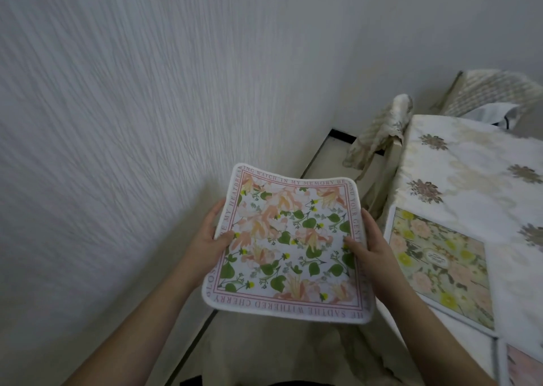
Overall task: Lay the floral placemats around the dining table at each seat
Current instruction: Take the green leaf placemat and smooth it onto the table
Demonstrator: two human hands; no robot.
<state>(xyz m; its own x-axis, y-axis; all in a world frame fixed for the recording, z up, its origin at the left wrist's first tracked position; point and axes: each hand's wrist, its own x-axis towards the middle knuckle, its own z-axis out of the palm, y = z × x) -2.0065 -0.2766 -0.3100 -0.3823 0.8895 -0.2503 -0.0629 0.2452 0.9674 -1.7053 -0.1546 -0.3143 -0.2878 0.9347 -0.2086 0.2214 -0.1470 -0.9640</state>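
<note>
The person held 1 floral placemat (289,243) up in the air with 2 hands. The left hand (210,237) pinched the left edge, thumb on top. The right hand (368,246) pinched the right edge the same way. The mat was over the floor, beside the dining table (458,186), not on it.

A second placemat (440,271) already lay flat on the table near the edge, and a bit of a third one (526,368) showed at the bottom corner.

The held mat was soft and bendy, so it could flop or fold if 1 hand let go early. It could also land on top of the second placemat, because that one was close. A chair (382,139) stood tight against the table and could get in the way.
</note>
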